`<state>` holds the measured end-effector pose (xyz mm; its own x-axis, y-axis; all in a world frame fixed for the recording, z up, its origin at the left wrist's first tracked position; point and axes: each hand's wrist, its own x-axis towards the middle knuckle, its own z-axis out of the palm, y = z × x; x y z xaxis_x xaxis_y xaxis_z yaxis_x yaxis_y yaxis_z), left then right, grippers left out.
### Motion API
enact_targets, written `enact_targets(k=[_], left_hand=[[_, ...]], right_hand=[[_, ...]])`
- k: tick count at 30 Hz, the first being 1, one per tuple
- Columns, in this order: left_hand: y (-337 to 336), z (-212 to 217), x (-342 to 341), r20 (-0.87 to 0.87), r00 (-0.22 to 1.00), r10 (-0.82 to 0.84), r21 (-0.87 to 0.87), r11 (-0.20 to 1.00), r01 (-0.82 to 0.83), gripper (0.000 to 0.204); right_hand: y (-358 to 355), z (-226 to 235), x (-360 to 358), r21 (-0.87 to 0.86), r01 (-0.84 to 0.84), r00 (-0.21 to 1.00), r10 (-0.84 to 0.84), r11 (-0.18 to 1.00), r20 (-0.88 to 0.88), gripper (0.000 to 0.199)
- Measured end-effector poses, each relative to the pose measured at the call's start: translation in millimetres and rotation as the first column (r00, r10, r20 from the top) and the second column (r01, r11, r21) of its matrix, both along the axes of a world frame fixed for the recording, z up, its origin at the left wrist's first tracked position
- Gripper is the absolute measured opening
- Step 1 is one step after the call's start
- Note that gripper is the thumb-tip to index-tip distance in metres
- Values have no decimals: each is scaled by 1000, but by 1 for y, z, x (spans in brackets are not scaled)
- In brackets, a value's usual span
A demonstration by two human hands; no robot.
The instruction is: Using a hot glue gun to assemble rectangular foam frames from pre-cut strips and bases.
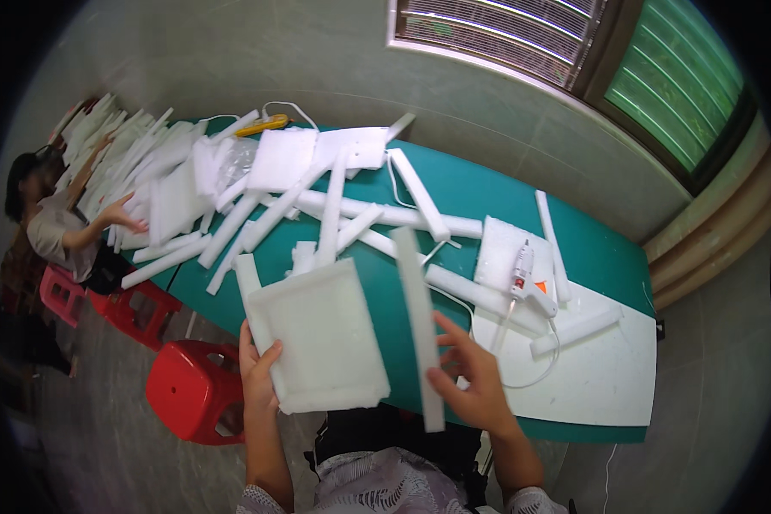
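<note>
My left hand [261, 364] grips the left edge of a square white foam panel [321, 334], thumb on its face. Raised rims show along several of its edges, and one strip sticks up past its upper left corner. To the right, my right hand [471, 381] pinches a long white foam strip [417, 325], held roughly upright and apart from the panel. Beyond my right hand, a white hot glue gun [522, 272] with an orange part lies across a foam square [499, 244], its cord looping over a white board [591, 377].
The green table [454, 193] carries many loose foam strips [334, 201] and foam squares [283, 158]. A yellow tool [261, 126] lies at the back. At the left, a person [64, 214] reaches toward a foam pile. Red stools [184, 390] stand beside the table, under a window [505, 34].
</note>
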<state>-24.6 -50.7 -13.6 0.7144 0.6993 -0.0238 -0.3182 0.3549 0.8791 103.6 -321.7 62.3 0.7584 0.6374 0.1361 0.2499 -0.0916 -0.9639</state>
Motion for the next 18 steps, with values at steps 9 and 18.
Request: enact_targets(k=[9,18], left_hand=[[-23,11,17,-11,996,-90,61,994,91,66],[-32,14,16,-53,998,-27,153,988,35,68]], right_hand=[[5,-10,-8,111,17,999,-13,994,-39,65],[1,-13,-11,59,32,999,-33,998,24,65]])
